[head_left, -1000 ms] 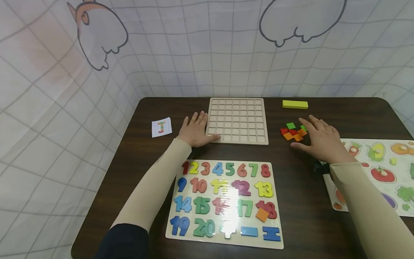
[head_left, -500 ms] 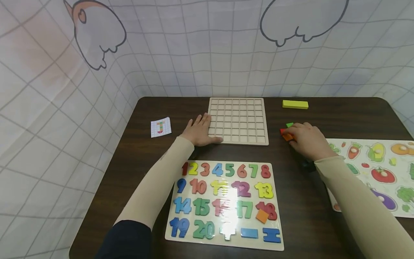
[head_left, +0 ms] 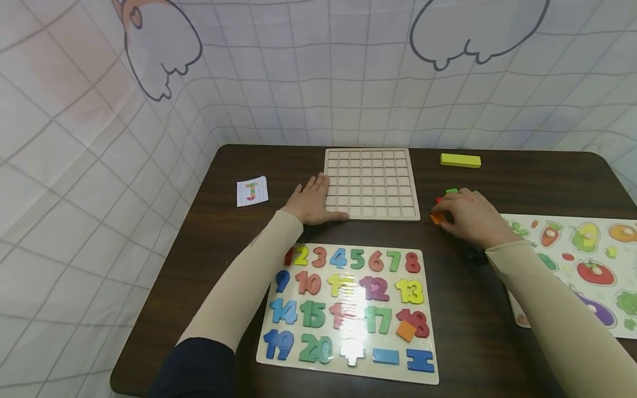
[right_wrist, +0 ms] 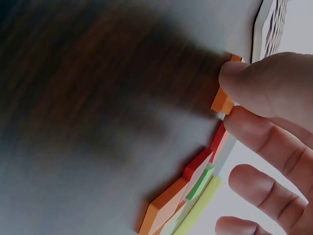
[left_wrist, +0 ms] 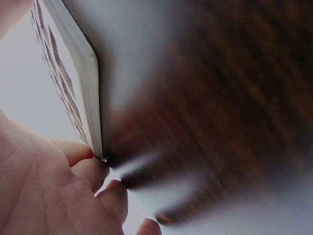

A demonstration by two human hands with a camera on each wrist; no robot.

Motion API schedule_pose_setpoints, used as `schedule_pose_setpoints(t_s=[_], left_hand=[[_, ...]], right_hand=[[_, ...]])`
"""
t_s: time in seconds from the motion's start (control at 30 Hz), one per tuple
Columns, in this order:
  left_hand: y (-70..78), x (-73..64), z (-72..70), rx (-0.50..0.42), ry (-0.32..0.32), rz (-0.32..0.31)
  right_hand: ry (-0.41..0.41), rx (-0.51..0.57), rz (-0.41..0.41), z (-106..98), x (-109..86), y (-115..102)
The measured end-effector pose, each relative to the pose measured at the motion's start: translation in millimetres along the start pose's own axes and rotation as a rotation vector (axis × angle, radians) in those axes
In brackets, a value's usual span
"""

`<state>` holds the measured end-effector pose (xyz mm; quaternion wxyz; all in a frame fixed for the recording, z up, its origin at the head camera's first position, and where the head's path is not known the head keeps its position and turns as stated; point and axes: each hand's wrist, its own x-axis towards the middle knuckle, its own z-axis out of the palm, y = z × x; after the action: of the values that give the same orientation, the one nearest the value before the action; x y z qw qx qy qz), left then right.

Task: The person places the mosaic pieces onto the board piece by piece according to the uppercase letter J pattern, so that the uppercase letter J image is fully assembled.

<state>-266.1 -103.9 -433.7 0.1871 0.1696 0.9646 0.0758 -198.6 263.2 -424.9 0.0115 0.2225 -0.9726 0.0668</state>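
My left hand [head_left: 313, 204] rests at the left edge of the pale wooden grid board [head_left: 372, 185], fingers straight and thumb along its front edge. In the left wrist view, fingertips touch the corner of the board [left_wrist: 90, 93]. My right hand [head_left: 470, 218] pinches an orange square tile [right_wrist: 222, 101] between thumb and index finger, while the other fingers stay loose. Behind it lie a red tile [right_wrist: 197, 165], a green tile [right_wrist: 199, 182] and another orange tile [right_wrist: 164, 205]. In the head view the hand hides most of this pile.
A number puzzle board [head_left: 318, 298] lies in front, with a loose orange tile [head_left: 405, 330] on it. The vegetable board [head_left: 569, 243] is under the right forearm. A small card [head_left: 252, 191] with a colored figure lies at left; a yellow bar [head_left: 460, 160] sits at the back.
My right hand moved left and down onto the tile pile, and its fingers closed on an orange tile, drawing it slightly toward the front. The left hand stayed at the grid board.
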Motion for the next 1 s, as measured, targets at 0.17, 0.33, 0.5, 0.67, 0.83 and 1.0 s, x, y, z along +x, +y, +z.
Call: schedule_pose_setpoints(t_s=[0.17,0.33,0.5,0.67,0.83,1.0], left_hand=[[1.2,-2.9,0.3,-0.008,0.006,0.004],[2.0,-3.1,2.2,-0.005,0.002,0.010],[3.2,-5.8,4.8,0.006,-0.010,0.014],[6.3,-9.5,0.6,0.005,-0.023,0.021],[4.7,-8.9,-5.7,-0.005,-0.028,0.030],[1.3,-3.4,-7.9,-0.016,-0.046,0.053]], right_hand=[[-0.018,0.009,-0.003,1,2.9,-4],[-0.035,0.029,0.003,1,4.4,-7],[-0.060,0.041,0.010,2,6.5,-8],[-0.066,0.055,0.022,3,5.3,-7],[-0.050,0.058,0.002,5,3.6,-3],[-0.045,0.068,-0.002,6,3.6,-2]])
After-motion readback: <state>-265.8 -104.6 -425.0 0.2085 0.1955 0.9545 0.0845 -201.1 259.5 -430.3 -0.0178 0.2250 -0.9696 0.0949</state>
